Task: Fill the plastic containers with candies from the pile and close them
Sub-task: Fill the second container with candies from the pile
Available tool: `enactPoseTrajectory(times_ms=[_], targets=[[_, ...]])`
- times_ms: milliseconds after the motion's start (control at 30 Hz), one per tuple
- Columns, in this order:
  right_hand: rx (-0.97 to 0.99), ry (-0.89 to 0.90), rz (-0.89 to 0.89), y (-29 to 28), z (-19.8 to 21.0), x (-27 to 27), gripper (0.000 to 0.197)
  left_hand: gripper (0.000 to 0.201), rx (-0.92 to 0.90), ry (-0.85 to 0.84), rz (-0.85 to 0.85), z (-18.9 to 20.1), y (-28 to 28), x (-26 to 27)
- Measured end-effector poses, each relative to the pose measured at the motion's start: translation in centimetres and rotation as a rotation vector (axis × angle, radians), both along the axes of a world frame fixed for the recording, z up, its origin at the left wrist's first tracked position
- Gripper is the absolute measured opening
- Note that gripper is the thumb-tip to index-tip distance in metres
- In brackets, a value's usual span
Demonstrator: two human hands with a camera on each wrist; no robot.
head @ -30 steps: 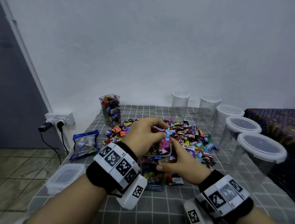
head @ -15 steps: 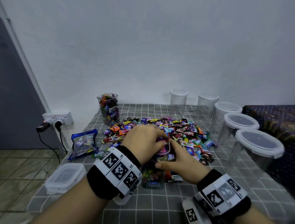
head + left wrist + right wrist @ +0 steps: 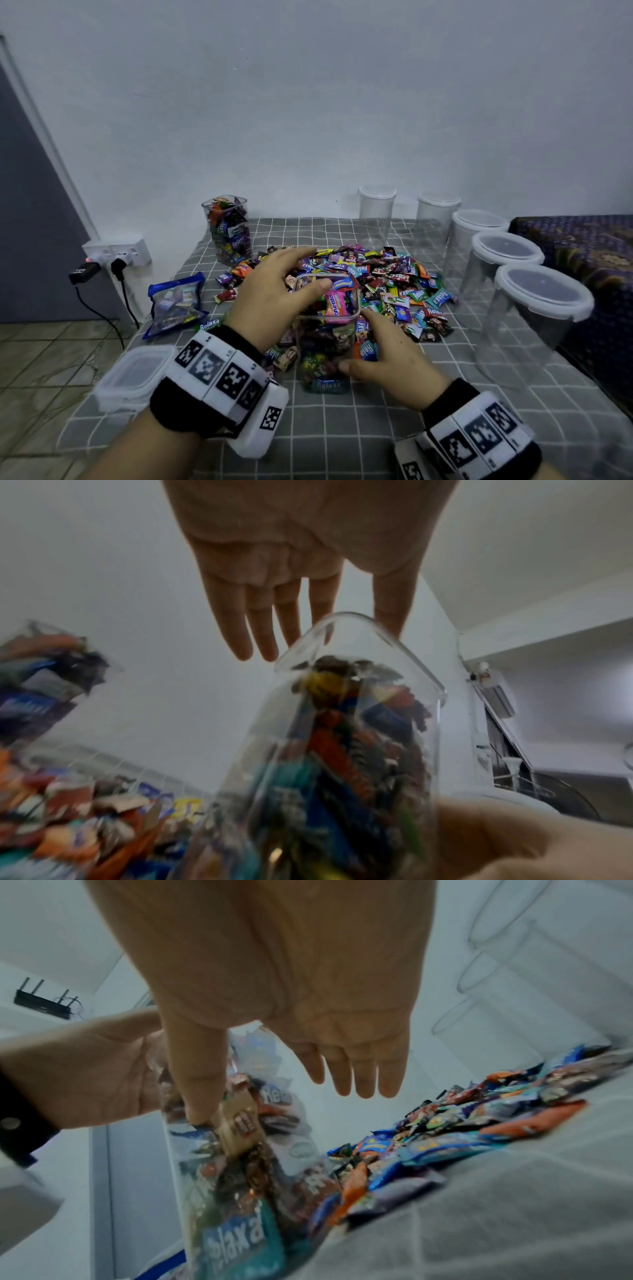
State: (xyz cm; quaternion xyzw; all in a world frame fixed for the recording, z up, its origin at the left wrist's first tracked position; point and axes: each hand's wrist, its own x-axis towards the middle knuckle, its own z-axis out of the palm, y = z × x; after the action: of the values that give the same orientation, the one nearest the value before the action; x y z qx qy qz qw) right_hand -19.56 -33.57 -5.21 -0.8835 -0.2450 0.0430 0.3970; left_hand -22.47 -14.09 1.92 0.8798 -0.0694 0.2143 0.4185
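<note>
A clear square container (image 3: 325,342), packed with candies nearly to its rim, stands at the near edge of the candy pile (image 3: 394,277). My left hand (image 3: 303,277) hovers over its open top, fingers straight and the thumb above the rim. In the left wrist view those fingers (image 3: 260,631) stretch above the container (image 3: 342,737). My right hand (image 3: 370,342) is against the container's right side. Its thumb (image 3: 198,1096) touches the wall while the other fingers stay straight and apart from it. A square lid (image 3: 137,373) lies at the near left.
A filled container without a lid (image 3: 229,229) stands at the back left. Several empty round containers with lids on (image 3: 503,274) line the right side. A blue pouch (image 3: 176,305) lies at the left edge, with wall sockets (image 3: 116,253) beyond. Checked cloth (image 3: 342,428) covers the table.
My left hand had curled fingers down in the container's mouth; now they are spread and raised above it. The right hand stays by the container's side.
</note>
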Motion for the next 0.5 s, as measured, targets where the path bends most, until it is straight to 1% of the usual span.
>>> enactPoseTrajectory(times_ms=[67, 133, 167, 233, 300, 433, 500], targets=[[-0.134, 0.007, -0.044, -0.4, -0.6, -0.2, 0.095, 0.096, -0.045, 0.151, -0.056, -0.9, 0.5, 0.1], [-0.276, 0.002, -0.081, -0.9, -1.3, -0.3, 0.089, 0.123, -0.096, 0.274, -0.114, -1.8, 0.7, 0.0], [-0.334, 0.005, -0.101, -1.1, -1.5, -0.4, 0.086, 0.132, -0.144, 0.316, -0.149, -2.2, 0.7, 0.0], [-0.420, 0.012, -0.133, -1.6, -2.0, -0.6, 0.084, 0.142, -0.210, 0.348, -0.209, -2.5, 0.7, -0.2], [-0.491, 0.033, -0.163, -2.0, -2.7, -0.7, 0.090, 0.142, -0.217, 0.353, -0.226, -2.7, 0.6, -0.3], [-0.570, 0.011, -0.200, -2.6, -3.6, -0.6, 0.127, 0.120, -0.247, 0.371, -0.190, -2.6, 0.3, 0.0], [-0.598, 0.013, -0.211, -2.9, -3.9, -0.3, 0.146, 0.113, -0.265, 0.365, -0.158, -2.6, 0.3, 0.3]])
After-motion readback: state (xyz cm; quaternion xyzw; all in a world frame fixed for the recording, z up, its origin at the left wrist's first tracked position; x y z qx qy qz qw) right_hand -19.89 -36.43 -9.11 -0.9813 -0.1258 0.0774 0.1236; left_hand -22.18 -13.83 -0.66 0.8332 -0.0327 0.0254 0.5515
